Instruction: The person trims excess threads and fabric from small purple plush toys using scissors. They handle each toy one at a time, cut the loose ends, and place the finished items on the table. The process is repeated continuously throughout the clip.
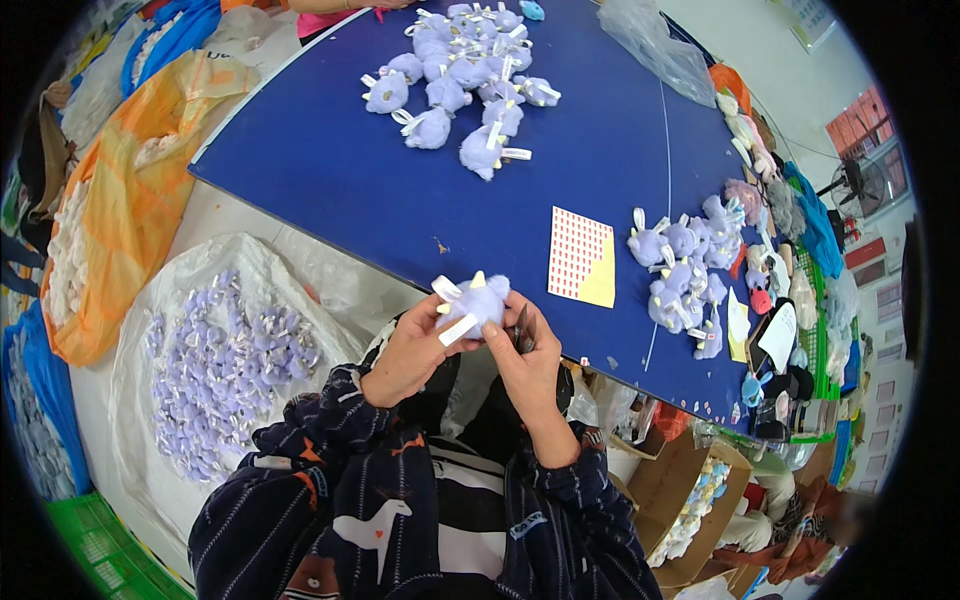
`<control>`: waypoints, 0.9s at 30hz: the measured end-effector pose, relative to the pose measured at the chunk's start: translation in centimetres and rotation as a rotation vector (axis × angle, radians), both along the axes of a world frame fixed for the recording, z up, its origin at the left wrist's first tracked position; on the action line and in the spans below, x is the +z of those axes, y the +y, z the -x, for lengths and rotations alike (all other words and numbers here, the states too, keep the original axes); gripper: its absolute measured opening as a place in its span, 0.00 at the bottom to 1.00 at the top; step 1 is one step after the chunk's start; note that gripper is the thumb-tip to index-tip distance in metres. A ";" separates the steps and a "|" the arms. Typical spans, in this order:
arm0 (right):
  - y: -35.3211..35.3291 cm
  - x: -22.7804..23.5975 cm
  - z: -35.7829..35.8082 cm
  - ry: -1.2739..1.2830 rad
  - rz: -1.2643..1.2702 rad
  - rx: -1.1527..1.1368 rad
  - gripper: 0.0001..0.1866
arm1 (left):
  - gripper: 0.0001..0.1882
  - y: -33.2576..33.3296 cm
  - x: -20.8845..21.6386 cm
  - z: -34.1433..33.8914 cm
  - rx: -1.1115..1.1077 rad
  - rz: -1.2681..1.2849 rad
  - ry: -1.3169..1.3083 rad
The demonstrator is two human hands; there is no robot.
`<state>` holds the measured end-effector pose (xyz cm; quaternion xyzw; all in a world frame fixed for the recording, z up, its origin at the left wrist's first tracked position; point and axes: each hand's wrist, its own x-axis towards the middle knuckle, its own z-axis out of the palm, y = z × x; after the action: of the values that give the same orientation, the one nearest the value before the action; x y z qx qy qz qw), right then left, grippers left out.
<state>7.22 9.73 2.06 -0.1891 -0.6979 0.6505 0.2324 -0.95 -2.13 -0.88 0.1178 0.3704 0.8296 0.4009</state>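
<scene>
A small lavender plush toy [485, 300] with pale yellow points and white ribbon tags is held between my two hands, just off the table's near edge. My left hand [400, 358] grips its left side, fingers closed behind it. My right hand [530, 368] pinches the lower right side with thumb and fingers. Tucked in that same hand is a dark pair of thread snips [524, 330], partly hidden by the fingers. Nearest on the table lies a sheet of small red stickers [578, 250] with a bare yellow corner.
The blue table [340, 170] bears a far pile of lavender plush toys [450, 70] and another pile at right [685, 262]. On the floor at left, a white sack [135, 370] holds many more. A cardboard box [672, 485] stands at lower right. Another person's arm [345, 5] shows at the far edge.
</scene>
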 end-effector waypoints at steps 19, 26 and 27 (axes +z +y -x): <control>-3.0 0.9 1.3 -0.043 -0.259 0.437 0.22 | 0.21 -7.9 -0.1 0.0 0.150 0.149 0.329; 0.6 3.6 6.0 -0.016 -0.390 0.386 0.08 | 0.25 -18.0 -5.9 0.6 0.485 0.358 -0.012; 0.9 4.3 6.8 -0.012 -0.422 0.379 0.08 | 0.24 -19.8 -6.8 0.8 0.564 0.362 -0.050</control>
<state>0.43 10.63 6.40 -0.0067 -0.8422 0.5216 0.1365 -1.79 -21.90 -7.70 -0.0828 0.5198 0.8312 0.1788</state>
